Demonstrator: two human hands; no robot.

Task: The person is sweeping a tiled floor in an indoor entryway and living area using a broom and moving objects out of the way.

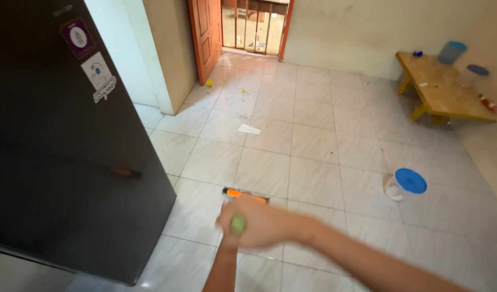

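Blurred right hand [264, 224] closed around a small green object [238, 224], left hand [227, 238] meeting it from below, grip impossible to tell. Just beyond on the tiled floor [313, 146], an orange-and-grey tool [246, 195]. Left, a dark refrigerator [64, 140]; right, a blue-lidded container [404, 184]; farther, a low wooden table [443, 89].

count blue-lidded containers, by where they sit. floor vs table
Floor: 1, the white jug with a blue lid.
Table: 2, a blue-lidded tub at the back and a clear jar with a dark blue lid near the wall.
Total: 3
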